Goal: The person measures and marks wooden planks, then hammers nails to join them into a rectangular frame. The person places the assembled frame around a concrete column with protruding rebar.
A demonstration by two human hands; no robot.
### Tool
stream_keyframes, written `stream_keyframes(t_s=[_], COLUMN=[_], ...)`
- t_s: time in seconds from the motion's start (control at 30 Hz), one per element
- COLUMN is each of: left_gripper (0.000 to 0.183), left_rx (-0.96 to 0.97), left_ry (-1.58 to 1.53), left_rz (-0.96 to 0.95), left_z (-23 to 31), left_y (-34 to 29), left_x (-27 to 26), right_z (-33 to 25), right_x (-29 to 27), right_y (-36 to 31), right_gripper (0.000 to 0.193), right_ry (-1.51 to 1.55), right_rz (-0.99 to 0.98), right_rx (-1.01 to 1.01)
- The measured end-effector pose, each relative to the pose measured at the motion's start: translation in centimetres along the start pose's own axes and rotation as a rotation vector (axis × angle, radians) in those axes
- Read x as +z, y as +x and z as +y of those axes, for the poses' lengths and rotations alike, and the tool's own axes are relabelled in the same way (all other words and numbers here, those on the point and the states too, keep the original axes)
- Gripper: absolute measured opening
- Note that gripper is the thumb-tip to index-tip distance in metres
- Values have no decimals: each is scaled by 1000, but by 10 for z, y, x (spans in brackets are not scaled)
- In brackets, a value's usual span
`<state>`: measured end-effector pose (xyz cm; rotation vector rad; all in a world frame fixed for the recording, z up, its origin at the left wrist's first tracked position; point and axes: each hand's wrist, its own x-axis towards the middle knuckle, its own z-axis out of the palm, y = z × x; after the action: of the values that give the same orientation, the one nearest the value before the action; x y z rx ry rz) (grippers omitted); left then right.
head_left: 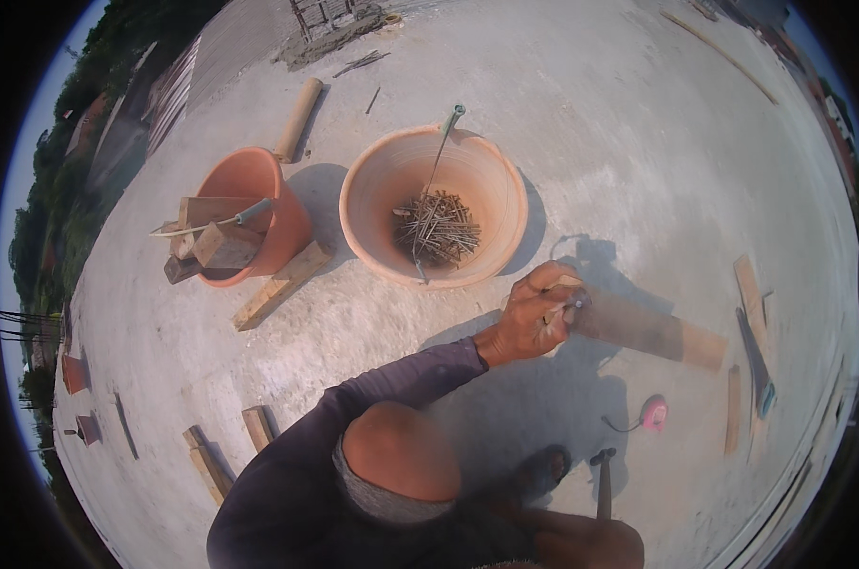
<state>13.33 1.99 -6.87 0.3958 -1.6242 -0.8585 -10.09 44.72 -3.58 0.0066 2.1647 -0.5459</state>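
The left hand (527,322) is gripping the left end of a long, flat brown wooden board (643,328) — extending right from the fingers — while the near right hand (592,547) is clenching a dark-headed hammer (605,491).

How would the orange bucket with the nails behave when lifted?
The bucket is probably bottom-heavy, with nails heaped on its floor. Its thin, green-gripped handle may let it swing. The loose nails could slide if tilted.
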Motion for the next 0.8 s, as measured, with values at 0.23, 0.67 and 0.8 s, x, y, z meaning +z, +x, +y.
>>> stream_keyframes(t_s=[0.23,0.67,0.8], left_gripper=[19,19,19], left_rx=[51,18,-11], left_ry=[-18,-54,-32], left_rz=[20,20,14], left_z=[-3,6,8], left_y=[-1,5,5], left_x=[1,1,2], right_z=[-35,-235,-276], right_x=[12,48,53], right_y=[-50,-83,-118], right_gripper=[29,67,76], right_ry=[-154,21,-355], right_rz=[252,-113,-168], right_rx=[-218,-1098,-1124])
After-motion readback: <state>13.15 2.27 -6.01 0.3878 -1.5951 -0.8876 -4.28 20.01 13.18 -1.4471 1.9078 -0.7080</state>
